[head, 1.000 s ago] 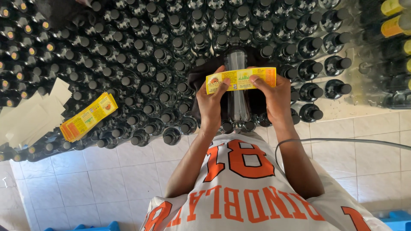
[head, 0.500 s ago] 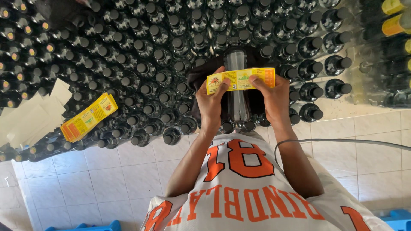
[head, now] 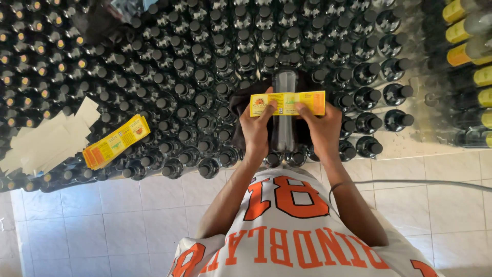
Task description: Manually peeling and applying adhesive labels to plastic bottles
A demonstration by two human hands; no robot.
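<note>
Both hands up front: left hand (head: pixel 258 128) and right hand (head: pixel 322 127) pinching a yellow label (head: pixel 287 103) flat across a clear bottle (head: pixel 285 110) lying on a dark cloth (head: pixel 241 102). Packed all around with capped bottles (head: pixel 205 77). Stack of labels (head: pixel 117 142) off left, beside white sheets (head: pixel 46 141).

One label (head: pixel 287 103), one label stack (head: pixel 117 142), two hands (head: pixel 256 128).

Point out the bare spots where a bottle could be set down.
Free: the white tiled floor beside the person, below the front row of dark capped bottles, and the pale strip right of them. Crowded: the bottle block, topped by a yellow label stack. Both the left hand and right hand hold a yellow label.
</note>
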